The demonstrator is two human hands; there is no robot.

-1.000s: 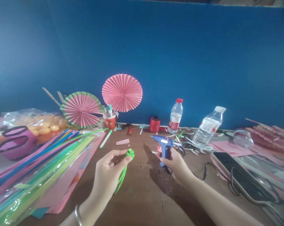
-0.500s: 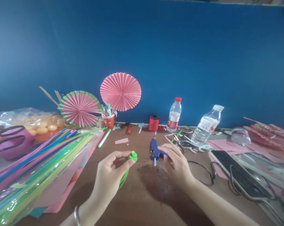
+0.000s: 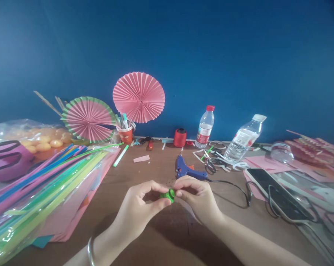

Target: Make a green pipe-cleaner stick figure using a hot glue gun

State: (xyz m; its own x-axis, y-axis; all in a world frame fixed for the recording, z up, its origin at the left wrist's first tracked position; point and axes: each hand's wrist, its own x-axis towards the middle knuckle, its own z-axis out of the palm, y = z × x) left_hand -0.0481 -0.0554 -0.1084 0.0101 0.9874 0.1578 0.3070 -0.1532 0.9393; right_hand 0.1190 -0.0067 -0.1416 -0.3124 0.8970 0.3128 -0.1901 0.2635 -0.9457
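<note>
Just in front of me, my left hand (image 3: 140, 207) pinches a small bright-green coil (image 3: 167, 195) between thumb and fingers. From the other side, my right hand (image 3: 197, 197) is closed, its thumb and fingertips pressed together at the coil's right edge. My fingers cover part of the coil, so its exact make is hard to see. Beyond my right hand a blue glue gun (image 3: 187, 170) lies on its side on the brown table (image 3: 145, 177), its nozzle pointing away and a dark cord running right.
On the left lie colourful craft stems (image 3: 53, 184) in plastic. Behind stand pink pleated paper fans (image 3: 138, 97), a cup of markers (image 3: 125, 135), a red spool (image 3: 180, 138) and two bottles (image 3: 204, 127). Scissors (image 3: 210, 165) and a phone (image 3: 279, 194) lie at right.
My right hand has let go of the glue gun, leaving it on the table, and has come to the green coil. My left hand has moved right and slightly down with the coil.
</note>
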